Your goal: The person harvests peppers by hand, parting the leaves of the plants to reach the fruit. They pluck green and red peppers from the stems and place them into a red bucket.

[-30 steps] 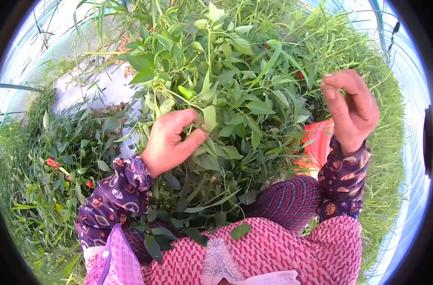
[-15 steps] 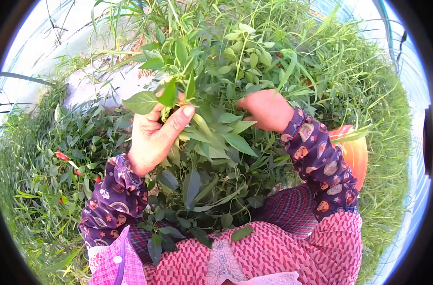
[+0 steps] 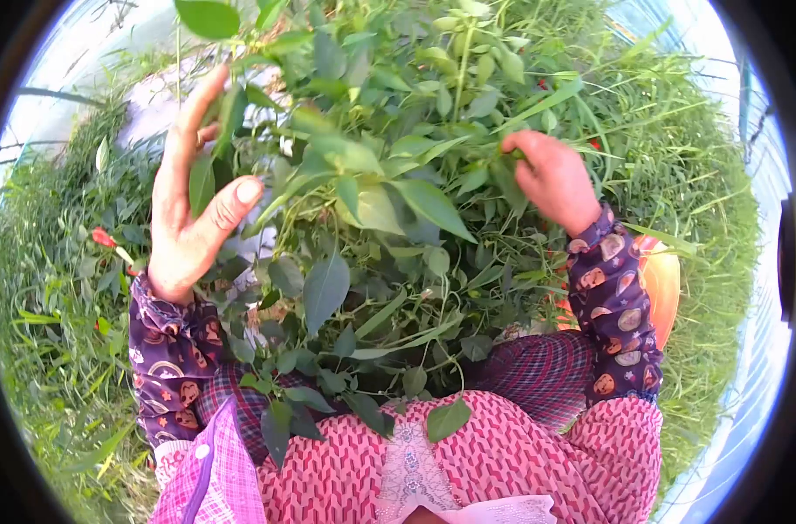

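Beside the leafy green plant point(image 3: 372, 205) at the left, my left hand point(image 3: 193, 196) is raised with its thumb and fingers spread apart, and leaves hang between them. On the plant's other side, my right hand point(image 3: 555, 179) is closed, its thumb and index finger pressed together among the leaves. Whatever those fingers may hold is too small to make out. A large dark leaf point(image 3: 326, 291) hangs between my hands, lower down. Some leaves in the middle are blurred.
An orange container point(image 3: 658, 293) stands behind my right forearm. Red peppers point(image 3: 104, 237) show low in the foliage at the left. Tall grass point(image 3: 703, 227) grows along the right. Pale sheeting point(image 3: 158, 100) lies on the ground at the upper left.
My left hand has let go of the stems and leaves, opened and moved left. My right hand has moved right and slightly up. The plant's leaves have shifted and spread between them.
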`<state>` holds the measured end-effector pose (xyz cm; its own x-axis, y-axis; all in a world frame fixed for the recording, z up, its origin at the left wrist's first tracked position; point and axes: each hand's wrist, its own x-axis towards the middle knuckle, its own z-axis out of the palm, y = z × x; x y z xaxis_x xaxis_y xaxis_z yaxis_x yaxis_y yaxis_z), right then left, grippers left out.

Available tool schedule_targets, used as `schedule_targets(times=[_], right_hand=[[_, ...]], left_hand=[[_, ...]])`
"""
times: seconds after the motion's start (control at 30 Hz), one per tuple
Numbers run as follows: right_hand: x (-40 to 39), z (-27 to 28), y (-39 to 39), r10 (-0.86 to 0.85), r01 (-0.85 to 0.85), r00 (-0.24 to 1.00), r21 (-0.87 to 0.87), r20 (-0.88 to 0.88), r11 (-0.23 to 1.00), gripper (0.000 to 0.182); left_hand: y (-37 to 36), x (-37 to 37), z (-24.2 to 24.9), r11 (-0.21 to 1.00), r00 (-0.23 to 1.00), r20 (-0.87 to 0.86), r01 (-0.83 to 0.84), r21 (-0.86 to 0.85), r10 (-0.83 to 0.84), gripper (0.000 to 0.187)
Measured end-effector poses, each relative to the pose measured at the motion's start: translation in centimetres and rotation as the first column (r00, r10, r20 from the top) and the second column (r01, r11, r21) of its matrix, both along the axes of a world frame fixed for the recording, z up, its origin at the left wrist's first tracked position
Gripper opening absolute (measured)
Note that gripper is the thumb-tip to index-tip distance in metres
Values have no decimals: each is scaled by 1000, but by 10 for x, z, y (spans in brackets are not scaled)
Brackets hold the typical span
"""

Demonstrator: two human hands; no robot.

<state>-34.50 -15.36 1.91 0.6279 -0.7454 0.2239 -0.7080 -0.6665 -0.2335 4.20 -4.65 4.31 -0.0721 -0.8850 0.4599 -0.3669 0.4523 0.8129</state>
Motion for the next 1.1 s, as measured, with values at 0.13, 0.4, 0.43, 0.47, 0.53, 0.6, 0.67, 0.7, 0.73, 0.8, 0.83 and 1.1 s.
schedule_targets(times=[0.13,0.4,0.43,0.47,0.53,0.6,0.67,0.7,0.73,0.8,0.83,1.1], right_hand=[[-13,14,-13,-268,249,962,-226,-58,942,20],[48,87,16,72,-274,684,164,726,948,24],[97,83,51,92,-311,672,167,735,935,33],[140,85,87,241,-406,745,135,621,904,23],[197,61,104,686,-767,633,168,360,619,24],[243,0,137,750,-896,444,235,491,378,9],[255,-42,148,793,-803,529,479,302,354,22],[249,-47,142,777,-773,564,510,280,378,31],[246,-53,133,841,-717,535,571,82,400,38],[213,-49,113,788,-521,608,699,-98,489,47],[185,-67,106,731,-503,672,653,-116,566,43],[109,-91,113,692,-409,721,792,-24,453,18]], left_hand=[[43,40,-16,987,976,-160,-135,85,147,91],[162,66,-119,331,891,-427,454,827,-153,69],[162,57,-131,287,813,-576,573,768,-84,70],[159,46,-138,256,713,-701,680,687,-13,71],[136,28,-134,260,625,-768,771,581,-137,73],[123,21,-147,321,619,-760,773,547,-197,67],[119,12,-163,423,591,-746,787,449,-308,54],[122,7,-172,467,581,-732,789,399,-356,49],[124,3,-171,508,576,-709,788,348,-406,43],[132,8,-171,305,421,-836,793,528,353,34],[137,18,-179,416,533,-766,643,643,358,31],[202,71,-225,518,564,-442,29,855,697,17]])
